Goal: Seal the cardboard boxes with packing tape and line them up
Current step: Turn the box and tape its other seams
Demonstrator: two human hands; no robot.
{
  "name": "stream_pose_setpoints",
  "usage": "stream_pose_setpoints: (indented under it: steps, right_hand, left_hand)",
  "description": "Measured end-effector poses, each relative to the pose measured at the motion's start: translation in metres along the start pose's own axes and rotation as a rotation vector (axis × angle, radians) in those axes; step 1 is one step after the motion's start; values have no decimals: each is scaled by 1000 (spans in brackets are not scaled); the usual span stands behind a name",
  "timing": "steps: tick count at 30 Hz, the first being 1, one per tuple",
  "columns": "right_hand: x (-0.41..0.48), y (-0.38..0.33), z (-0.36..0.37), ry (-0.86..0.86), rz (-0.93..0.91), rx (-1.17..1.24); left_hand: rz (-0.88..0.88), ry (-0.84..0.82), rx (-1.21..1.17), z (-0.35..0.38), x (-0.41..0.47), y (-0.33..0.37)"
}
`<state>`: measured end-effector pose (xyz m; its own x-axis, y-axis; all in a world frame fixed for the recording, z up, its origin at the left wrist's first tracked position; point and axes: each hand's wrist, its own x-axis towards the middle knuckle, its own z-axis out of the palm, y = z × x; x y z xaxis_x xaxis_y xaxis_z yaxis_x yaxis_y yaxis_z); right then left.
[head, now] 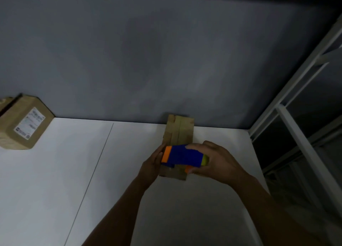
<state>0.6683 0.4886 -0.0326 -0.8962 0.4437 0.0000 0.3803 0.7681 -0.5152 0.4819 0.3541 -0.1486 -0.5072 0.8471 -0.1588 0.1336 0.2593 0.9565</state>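
Nearest, a blue and orange tape dispenser (183,156) is gripped from the right by the right hand (212,160), fingers curled over its top. The left hand (151,164) is laid flat, fingers apparently straight, against the left side of the dispenser and of the narrow cardboard box (180,131) beneath. This box lies on the white table (74,171), its far end against the grey wall (148,60). It is judged light and stiff-walled but easily slid, so it is best steadied at its sides. Its flaps are closed and its contents hidden. Farther left, a labelled box (24,123) stands closed, nothing of its contents being shown.
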Motion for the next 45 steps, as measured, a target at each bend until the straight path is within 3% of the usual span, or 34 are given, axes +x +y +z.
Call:
stream_pose_setpoints:
  steps: [6, 24, 29, 35, 45]
  right_hand:
    - [-2, 12, -14, 78, -6, 66]
    - [-17, 43, -26, 31, 41, 96]
    - [-14, 39, -26, -61, 5, -75]
    - [-18, 36, -17, -28, 39, -107]
    - [-39, 58, -20, 26, 80, 218]
  left_hand:
    - [-5, 21, 120, -7, 2, 2]
    - [1, 21, 236, -3, 4, 11]
    - [15, 31, 200, 1, 3, 12]
    - [26, 50, 225, 5, 0, 14]
    - [9, -5, 285, 1, 2, 17]
